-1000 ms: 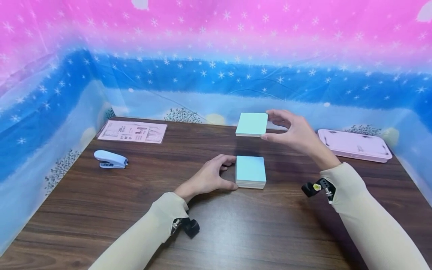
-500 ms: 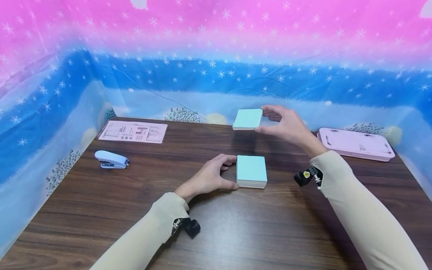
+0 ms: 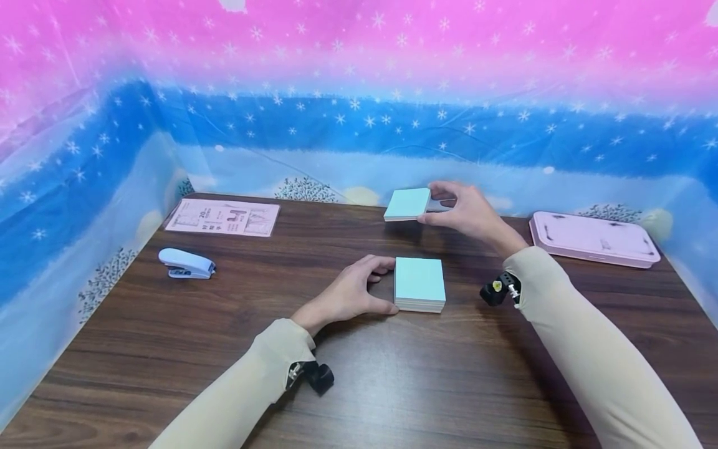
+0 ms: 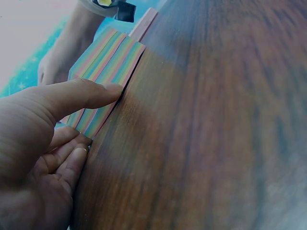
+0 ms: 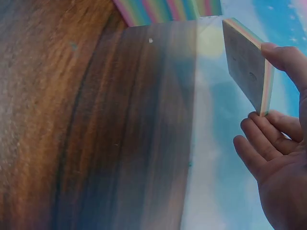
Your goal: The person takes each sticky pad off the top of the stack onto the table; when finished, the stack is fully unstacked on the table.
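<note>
Thin square mint-green paper pad point(image 3: 408, 204) is up in the air near the back edge of the table, beyond the stack — its grey underside shows in the right wrist view. Right hand point(image 3: 462, 212) pinches it at its right side, thumb on the near corner, fingers on the far one; grip is spread to span the pad.

Thick square mint-green-topped paper stack point(image 3: 419, 280), pastel-striped on its sides, sits flat on the table, nearer the person than the pad. Left hand point(image 3: 348, 290) holds its left side: thumb at the near corner, fingers toward the far one, also spread.

Dark brown wood-grain table point(image 3: 364, 399) under it all. Left side: small white-blue stapler point(image 3: 187, 264), with pink-and-white printed flat packet point(image 3: 224, 218) lying behind it. Right: pale pink rounded rectangular case point(image 3: 594, 240), near the back edge. Pink-and-blue snowflake-print cloth point(image 3: 359, 75) hangs around — both sleeves point(image 3: 606, 355) cream.
</note>
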Available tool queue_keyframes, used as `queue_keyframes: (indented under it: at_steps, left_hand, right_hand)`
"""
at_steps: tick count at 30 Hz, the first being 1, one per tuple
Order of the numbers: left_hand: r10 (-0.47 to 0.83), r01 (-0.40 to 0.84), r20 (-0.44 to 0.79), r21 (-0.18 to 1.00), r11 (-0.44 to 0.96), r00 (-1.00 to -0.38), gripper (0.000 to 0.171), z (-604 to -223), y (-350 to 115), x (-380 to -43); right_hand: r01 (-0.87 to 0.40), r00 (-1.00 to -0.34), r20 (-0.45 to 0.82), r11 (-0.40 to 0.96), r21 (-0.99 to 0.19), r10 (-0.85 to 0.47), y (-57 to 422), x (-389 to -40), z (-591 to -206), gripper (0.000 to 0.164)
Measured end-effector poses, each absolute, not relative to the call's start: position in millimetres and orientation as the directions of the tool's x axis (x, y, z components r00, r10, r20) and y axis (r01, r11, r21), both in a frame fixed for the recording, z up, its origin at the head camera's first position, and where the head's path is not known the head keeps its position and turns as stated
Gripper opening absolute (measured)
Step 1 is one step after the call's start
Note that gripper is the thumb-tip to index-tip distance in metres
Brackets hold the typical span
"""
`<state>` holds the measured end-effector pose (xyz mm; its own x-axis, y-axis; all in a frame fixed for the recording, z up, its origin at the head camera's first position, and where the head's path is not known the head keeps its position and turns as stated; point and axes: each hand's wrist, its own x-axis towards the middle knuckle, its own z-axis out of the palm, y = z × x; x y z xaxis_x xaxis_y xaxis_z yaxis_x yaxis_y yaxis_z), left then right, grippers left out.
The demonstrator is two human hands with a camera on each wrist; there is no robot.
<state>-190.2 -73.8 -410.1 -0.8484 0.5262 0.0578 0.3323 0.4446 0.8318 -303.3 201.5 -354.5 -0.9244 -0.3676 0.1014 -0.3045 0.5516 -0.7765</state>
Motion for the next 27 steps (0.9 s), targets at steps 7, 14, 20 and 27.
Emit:
queue_keyframes:
  at_steps: [7,14,20,27]
  left_hand:
    - [0.526,0.322,0.044,0.833,0.450,-0.849,0.084,-409,-74,-190]
    - [0.527,0.321,0.046,0.837,0.444,-0.849,0.083,-409,-75,-190]
    - [0.530,0.324,0.050,0.838,0.438,-0.847,0.083,-410,-75,-190]
    - [0.526,0.318,0.046,0.839,0.441,-0.849,0.083,-410,-75,-190]
  right_hand:
    - [-0.282,-0.925,0.064,0.565,-0.775,-0.374,197,-306,-364,0.086]
    - [-0.283,-0.923,0.049,0.588,-0.758,-0.381,195,-307,-372,0.086]
    - [-0.294,-0.920,0.037,0.625,-0.723,-0.391,194,-309,-377,0.087]
    - [-0.285,-0.922,0.022,0.638,-0.715,-0.387,193,-310,-380,0.087]
